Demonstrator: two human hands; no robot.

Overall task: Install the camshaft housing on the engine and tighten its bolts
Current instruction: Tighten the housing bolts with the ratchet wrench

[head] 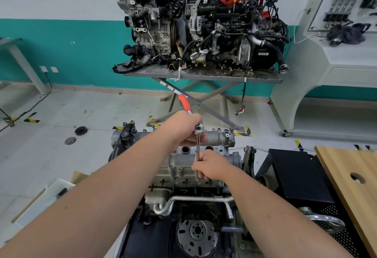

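The grey cast camshaft housing sits atop the engine; left hand grips the red-handled ratchet, right hand pinches its extension bar.

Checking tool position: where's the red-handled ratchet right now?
Head view, centre: the red-handled chrome ratchet is above the silver camshaft housing, gripped near its head by the left hand; the right hand steadies its extension.

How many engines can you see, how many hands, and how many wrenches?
Engines: 3, one being worked on and two on the metal table, a grey one and one with a red strap.
Hands: 2, left hand and right hand.
Wrenches: 1, the ratchet with the red grip.
Total: 6.
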